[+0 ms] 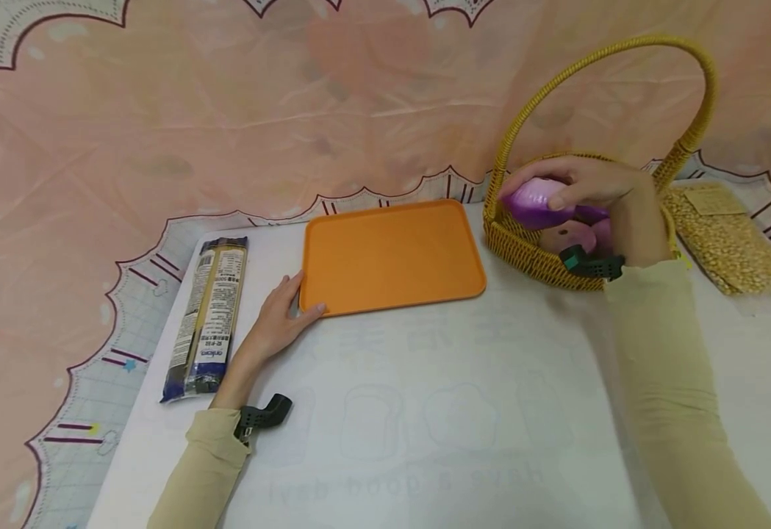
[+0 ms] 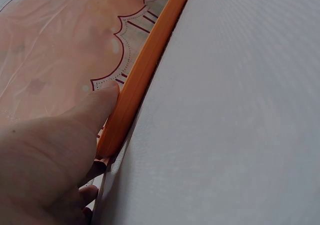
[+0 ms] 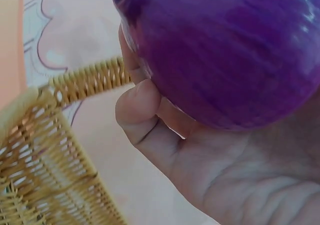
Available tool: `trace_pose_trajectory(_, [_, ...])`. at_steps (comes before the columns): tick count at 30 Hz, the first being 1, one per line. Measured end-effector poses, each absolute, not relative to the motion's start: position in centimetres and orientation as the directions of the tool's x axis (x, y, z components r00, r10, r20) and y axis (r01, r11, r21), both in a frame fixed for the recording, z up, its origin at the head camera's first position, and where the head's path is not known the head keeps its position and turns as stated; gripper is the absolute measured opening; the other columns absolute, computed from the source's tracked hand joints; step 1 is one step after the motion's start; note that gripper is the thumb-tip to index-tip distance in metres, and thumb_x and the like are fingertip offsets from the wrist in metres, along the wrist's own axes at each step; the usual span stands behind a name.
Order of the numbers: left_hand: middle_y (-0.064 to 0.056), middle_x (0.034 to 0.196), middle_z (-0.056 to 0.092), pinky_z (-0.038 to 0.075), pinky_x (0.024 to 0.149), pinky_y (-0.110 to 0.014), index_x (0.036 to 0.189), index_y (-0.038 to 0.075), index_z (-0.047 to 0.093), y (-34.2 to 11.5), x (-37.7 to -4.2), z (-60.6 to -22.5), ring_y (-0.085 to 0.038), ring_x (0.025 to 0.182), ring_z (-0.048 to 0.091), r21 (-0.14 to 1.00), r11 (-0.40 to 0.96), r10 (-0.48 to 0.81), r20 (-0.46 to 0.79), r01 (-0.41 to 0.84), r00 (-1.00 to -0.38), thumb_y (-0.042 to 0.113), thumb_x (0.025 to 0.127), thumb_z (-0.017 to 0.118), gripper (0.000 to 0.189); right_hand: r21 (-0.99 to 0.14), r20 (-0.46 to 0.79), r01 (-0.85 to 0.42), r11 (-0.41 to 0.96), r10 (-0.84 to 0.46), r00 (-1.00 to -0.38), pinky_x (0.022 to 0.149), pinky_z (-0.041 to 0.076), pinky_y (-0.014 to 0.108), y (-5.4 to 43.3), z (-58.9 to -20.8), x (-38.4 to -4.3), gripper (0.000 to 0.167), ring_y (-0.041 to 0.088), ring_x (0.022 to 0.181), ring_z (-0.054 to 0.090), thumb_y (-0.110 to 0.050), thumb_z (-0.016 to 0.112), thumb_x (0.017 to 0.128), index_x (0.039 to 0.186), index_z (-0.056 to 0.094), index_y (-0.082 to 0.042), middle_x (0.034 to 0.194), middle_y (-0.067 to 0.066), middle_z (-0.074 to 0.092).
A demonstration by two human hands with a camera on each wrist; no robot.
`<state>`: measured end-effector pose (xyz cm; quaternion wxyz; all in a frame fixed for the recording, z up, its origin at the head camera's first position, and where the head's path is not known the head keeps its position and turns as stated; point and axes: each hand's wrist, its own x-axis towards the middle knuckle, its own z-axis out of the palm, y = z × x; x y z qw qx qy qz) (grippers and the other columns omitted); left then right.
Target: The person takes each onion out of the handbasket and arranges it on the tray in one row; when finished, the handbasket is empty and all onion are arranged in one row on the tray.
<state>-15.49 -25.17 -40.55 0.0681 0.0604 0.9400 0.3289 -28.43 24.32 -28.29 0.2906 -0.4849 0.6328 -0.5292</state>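
My right hand (image 1: 590, 184) holds a shiny purple onion (image 1: 536, 203) above the yellow wicker basket (image 1: 531, 257), under its tall handle. In the right wrist view the onion (image 3: 225, 55) fills much of the picture, streaked and glossy, with thumb and fingers curled about it. Pinkish-purple round pieces (image 1: 567, 236) lie inside the basket, partly hidden by the hand. An orange rectangular tray (image 1: 392, 257) lies flat on the table. At its near left corner my left hand (image 1: 278, 316) grips the rim, thumb along the near edge and fingers at the left side.
A long pack of noodles (image 1: 206, 316) lies left of the tray, beside the left forearm. To the right of the basket is a clear bag of yellow kernels (image 1: 732, 235). A patterned pinkish cloth (image 1: 292, 110) rises behind the white table (image 1: 425, 411).
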Motion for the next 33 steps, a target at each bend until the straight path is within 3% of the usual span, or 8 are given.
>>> trace_pose_trajectory(3, [-0.021, 0.161, 0.017, 0.011, 0.119, -0.062, 0.156, 0.007, 0.016, -25.1, -15.4, -40.5, -0.04, 0.151, 0.007, 0.629, 0.775, 0.155, -0.094, 0.062, -0.983, 0.042, 0.094, 0.06, 0.083, -0.985, 0.135, -0.134, -0.104, -0.96, -0.244, 0.056, 0.053, 0.03, 23.5, -28.0, -28.1, 0.04, 0.02, 0.079, 0.059, -0.008, 0.051, 0.098, 0.137, 0.049, -0.001, 0.125, 0.013, 0.056])
trace_pose_trajectory(5, [-0.021, 0.162, 0.016, 0.01, 0.119, -0.062, 0.156, 0.008, 0.016, -25.2, -15.4, -40.5, -0.04, 0.151, 0.006, 0.626, 0.778, 0.151, -0.1, 0.056, -0.984, 0.043, 0.094, 0.06, 0.084, -0.984, 0.134, -0.141, -0.107, -0.97, -0.201, 0.058, 0.054, 0.029, 22.9, -28.0, -27.9, 0.041, 0.019, 0.081, 0.061, -0.007, 0.052, 0.098, 0.138, 0.048, -0.001, 0.126, 0.013, 0.056])
trace_pose_trajectory(7, [-0.021, 0.162, 0.015, 0.011, 0.119, -0.062, 0.156, 0.008, 0.016, -25.3, -15.4, -40.5, -0.04, 0.151, 0.006, 0.625, 0.779, 0.148, -0.103, 0.052, -0.984, 0.043, 0.094, 0.06, 0.084, -0.974, 0.132, -0.203, -0.097, -0.977, -0.168, 0.066, 0.055, 0.029, 22.2, -28.1, -27.8, 0.042, 0.02, 0.09, 0.062, -0.005, 0.052, 0.096, 0.138, 0.049, -0.001, 0.128, 0.012, 0.056])
trace_pose_trajectory(10, [-0.02, 0.162, 0.015, 0.01, 0.119, -0.063, 0.156, 0.009, 0.015, -25.3, -15.3, -40.5, -0.039, 0.151, 0.006, 0.627, 0.777, 0.147, -0.109, 0.047, -0.983, 0.044, 0.094, 0.06, 0.084, -0.882, 0.147, -0.471, -0.032, -0.967, -0.209, 0.098, 0.046, 0.02, 21.3, -28.2, -27.5, 0.043, 0.015, 0.121, 0.051, -0.007, 0.06, 0.09, 0.133, 0.056, -0.005, 0.134, 0.004, 0.057])
trace_pose_trajectory(15, [-0.019, 0.162, 0.017, 0.01, 0.119, -0.063, 0.156, 0.008, 0.016, -25.3, -15.2, -40.5, -0.039, 0.152, 0.006, 0.637, 0.769, 0.152, -0.1, 0.054, -0.983, 0.043, 0.093, 0.06, 0.084, -0.862, 0.115, -0.507, 0.001, -0.974, -0.197, 0.101, 0.045, 0.021, 19.7, -28.1, -27.0, 0.043, 0.016, 0.123, 0.051, -0.015, 0.062, 0.091, 0.133, 0.057, -0.006, 0.133, 0.004, 0.059])
trace_pose_trajectory(20, [-0.018, 0.162, 0.017, 0.011, 0.12, -0.062, 0.156, 0.009, 0.016, -24.9, -15.4, -40.5, -0.037, 0.152, 0.006, 0.635, 0.77, 0.154, -0.097, 0.058, -0.983, 0.044, 0.093, 0.06, 0.085, -0.882, 0.037, -0.45, 0.139, -0.932, -0.36, 0.083, 0.055, 0.028, 17.8, -27.8, -26.2, 0.042, 0.023, 0.108, 0.056, -0.023, 0.058, 0.096, 0.137, 0.055, -0.014, 0.13, 0.003, 0.058])
trace_pose_trajectory(27, [-0.019, 0.162, 0.016, 0.01, 0.12, -0.061, 0.156, 0.009, 0.016, -24.7, -15.5, -40.5, -0.038, 0.152, 0.006, 0.63, 0.775, 0.15, -0.103, 0.052, -0.983, 0.043, 0.093, 0.06, 0.084, -0.887, -0.103, -0.228, 0.401, -0.654, -0.749, 0.094, 0.049, 0.037, 12.5, -28.3, -24.7, 0.043, 0.025, 0.117, 0.048, -0.03, 0.062, 0.094, 0.136, 0.055, -0.024, 0.131, 0.005, 0.053])
trace_pose_trajectory(33, [-0.019, 0.162, 0.016, 0.01, 0.12, -0.061, 0.156, 0.009, 0.016, -24.6, -15.5, -40.6, -0.038, 0.152, 0.006, 0.631, 0.774, 0.152, -0.105, 0.052, -0.983, 0.044, 0.094, 0.06, 0.084, -0.845, -0.028, -0.26, 0.468, -0.524, -0.851, 0.092, 0.052, 0.043, 8.3, -30.4, -24.7, 0.047, 0.026, 0.116, 0.051, -0.039, 0.068, 0.088, 0.132, 0.058, -0.024, 0.133, 0.005, 0.055])
